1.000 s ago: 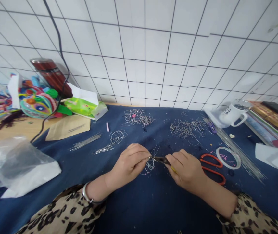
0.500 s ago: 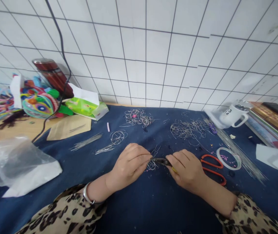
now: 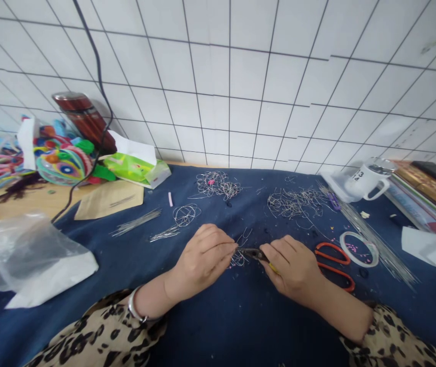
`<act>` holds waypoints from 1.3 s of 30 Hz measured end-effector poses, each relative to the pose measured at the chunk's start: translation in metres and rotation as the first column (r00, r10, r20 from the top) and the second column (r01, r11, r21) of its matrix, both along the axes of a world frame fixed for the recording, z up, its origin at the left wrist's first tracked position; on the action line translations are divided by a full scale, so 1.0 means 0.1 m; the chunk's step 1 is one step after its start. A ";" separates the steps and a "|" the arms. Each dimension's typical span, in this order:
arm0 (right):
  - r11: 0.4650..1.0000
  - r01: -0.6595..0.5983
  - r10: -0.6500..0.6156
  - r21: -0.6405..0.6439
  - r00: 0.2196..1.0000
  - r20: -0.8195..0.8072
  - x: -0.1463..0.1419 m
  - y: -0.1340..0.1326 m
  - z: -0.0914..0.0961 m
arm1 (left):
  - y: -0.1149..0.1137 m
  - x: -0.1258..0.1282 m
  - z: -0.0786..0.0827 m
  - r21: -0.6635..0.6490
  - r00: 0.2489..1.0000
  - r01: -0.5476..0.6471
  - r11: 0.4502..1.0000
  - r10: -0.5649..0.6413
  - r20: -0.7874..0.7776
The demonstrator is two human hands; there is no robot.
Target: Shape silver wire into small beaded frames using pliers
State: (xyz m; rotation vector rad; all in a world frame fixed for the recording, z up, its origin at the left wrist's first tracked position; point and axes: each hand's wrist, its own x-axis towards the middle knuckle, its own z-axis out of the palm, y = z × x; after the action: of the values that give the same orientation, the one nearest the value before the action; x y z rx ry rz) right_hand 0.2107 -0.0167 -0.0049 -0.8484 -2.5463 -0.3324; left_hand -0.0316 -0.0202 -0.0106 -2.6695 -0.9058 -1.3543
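My right hand [image 3: 292, 265] is closed around a pair of pliers [image 3: 255, 253] with dark jaws and a bit of yellow showing on the handle. The jaws point left and reach the fingertips of my left hand [image 3: 207, 255]. Those fingers are pinched together at the plier tips; what lies between them is too small to make out, though thin wire seems likely from the bits around it. Just below and behind the jaws, a small heap of bent wire pieces [image 3: 240, 260] lies on the dark blue cloth [image 3: 218, 326].
Tangled wire [image 3: 296, 203] and a second tangle [image 3: 218, 184] lie farther back. Red-handled scissors [image 3: 334, 255] and a tape ring [image 3: 359, 250] are right of my right hand. Straight wires [image 3: 136, 223] and a wire circle [image 3: 186, 215] lie left. A white mug [image 3: 371, 178] stands back right.
Both hands stay almost in place. The pliers look very slightly turned in my right hand, with little else different.
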 end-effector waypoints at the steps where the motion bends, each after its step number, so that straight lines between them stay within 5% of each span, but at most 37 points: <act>1: 1.000 -0.001 0.001 -0.004 1.000 0.005 0.00 0.00 0.00 | 0.00 0.00 0.01 0.000 1.000 0.006 1.000 -0.006 -0.003; 33: 0.997 -0.020 0.022 -0.069 0.999 0.032 -0.01 0.00 -0.01 | 0.00 -0.01 0.05 -0.100 0.998 0.057 0.993 -0.059 -0.016; 39: 0.989 0.002 -0.004 -0.149 1.000 -0.013 -0.03 0.02 0.00 | 0.01 0.01 0.04 -0.247 0.998 0.051 0.968 -0.041 0.046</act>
State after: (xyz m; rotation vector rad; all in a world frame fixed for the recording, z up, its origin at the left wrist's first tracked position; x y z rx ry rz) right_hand 0.2072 -0.0148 -0.0049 -0.9060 -2.5829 -0.1377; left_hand -0.0305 -0.0196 -0.0064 -2.8712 -1.0922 -1.3945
